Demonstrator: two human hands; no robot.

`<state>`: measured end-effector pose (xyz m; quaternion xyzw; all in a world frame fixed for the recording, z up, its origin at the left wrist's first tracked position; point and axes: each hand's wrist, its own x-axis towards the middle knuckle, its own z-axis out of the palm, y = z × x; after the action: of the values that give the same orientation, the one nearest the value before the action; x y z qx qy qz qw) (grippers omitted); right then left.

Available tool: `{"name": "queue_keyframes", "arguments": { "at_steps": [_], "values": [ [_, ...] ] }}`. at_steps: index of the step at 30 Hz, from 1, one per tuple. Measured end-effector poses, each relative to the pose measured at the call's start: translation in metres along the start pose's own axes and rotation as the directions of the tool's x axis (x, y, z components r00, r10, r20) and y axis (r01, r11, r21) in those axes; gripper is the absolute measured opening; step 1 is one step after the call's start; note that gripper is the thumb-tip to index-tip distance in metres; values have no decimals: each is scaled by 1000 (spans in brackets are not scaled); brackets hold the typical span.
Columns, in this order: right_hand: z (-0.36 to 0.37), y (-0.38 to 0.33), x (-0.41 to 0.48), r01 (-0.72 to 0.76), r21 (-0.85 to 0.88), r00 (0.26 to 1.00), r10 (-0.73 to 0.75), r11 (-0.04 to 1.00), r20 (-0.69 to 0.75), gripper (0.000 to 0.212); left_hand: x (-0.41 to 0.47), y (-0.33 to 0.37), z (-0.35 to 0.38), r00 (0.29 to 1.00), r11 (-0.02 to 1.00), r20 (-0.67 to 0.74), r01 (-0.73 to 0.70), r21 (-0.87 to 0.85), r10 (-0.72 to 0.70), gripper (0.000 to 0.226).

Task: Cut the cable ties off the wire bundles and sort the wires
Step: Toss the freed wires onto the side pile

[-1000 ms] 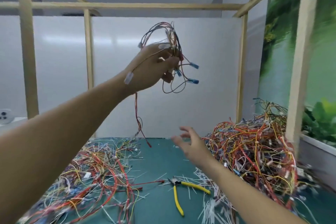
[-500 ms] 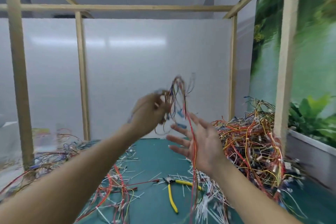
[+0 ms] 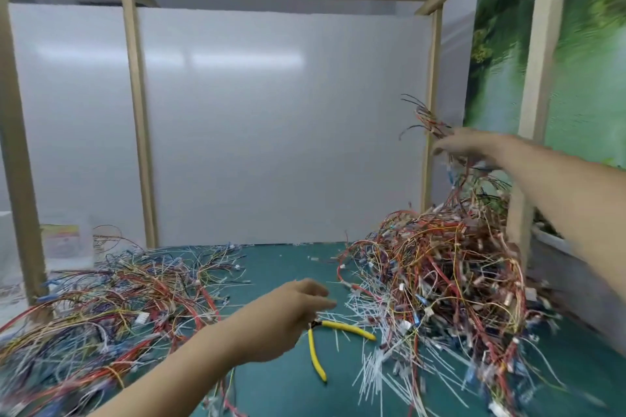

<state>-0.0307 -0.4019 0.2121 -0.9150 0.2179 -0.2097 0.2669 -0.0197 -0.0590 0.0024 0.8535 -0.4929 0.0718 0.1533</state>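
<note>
My right hand (image 3: 474, 147) is raised at the right and grips a small wire bundle (image 3: 427, 122), holding it above the tall tangled pile of bundled wires (image 3: 440, 278). Thin dark and red wire ends stick out to the left of the fingers. My left hand (image 3: 298, 306) is low over the green mat (image 3: 281, 261), fingers stretched out and holding nothing, just above the head of the yellow-handled cutters (image 3: 349, 328). A flatter spread of loose wires (image 3: 111, 301) covers the left side of the mat. The image is motion-blurred.
Cut white cable ties (image 3: 372, 369) litter the mat in front of the right pile. Wooden frame posts stand at the back left (image 3: 139, 129), back right (image 3: 430, 112) and near right (image 3: 531, 105), close to my right arm. A pale container (image 3: 64, 244) sits at the far left.
The bundle has passed from my left hand to my right, which swung up and right over the big pile. My left hand dropped down to the cutters.
</note>
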Motion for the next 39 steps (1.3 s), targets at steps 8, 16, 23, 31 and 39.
{"name": "queue_keyframes", "arguments": {
  "at_steps": [8, 16, 23, 31, 39],
  "values": [
    [52, -14, -5, 195, -515, 979, -196, 835, 53, 64, -56, -56, 17, 973, 975, 64, 221, -1, -221, 29],
    [237, -50, -108, 573, -146, 767, -465, 806, 442, 30, -85, -140, 15, 803, 794, -236, 587, 160, -547, 23],
    [349, -71, -148, 589, 35, 666, -510, 807, 545, 24, -108, -198, 18, 615, 622, -343, 776, 104, -710, 32],
    [393, -64, -137, 453, 162, 779, -478, 877, 406, 15, -98, -214, 2, 722, 611, -217, 679, 407, -657, 49],
    [436, -111, -121, 201, 170, 847, -258, 965, 464, 26, -60, -188, 42, 861, 858, -2, 508, 76, -509, 25]
  ]
}}
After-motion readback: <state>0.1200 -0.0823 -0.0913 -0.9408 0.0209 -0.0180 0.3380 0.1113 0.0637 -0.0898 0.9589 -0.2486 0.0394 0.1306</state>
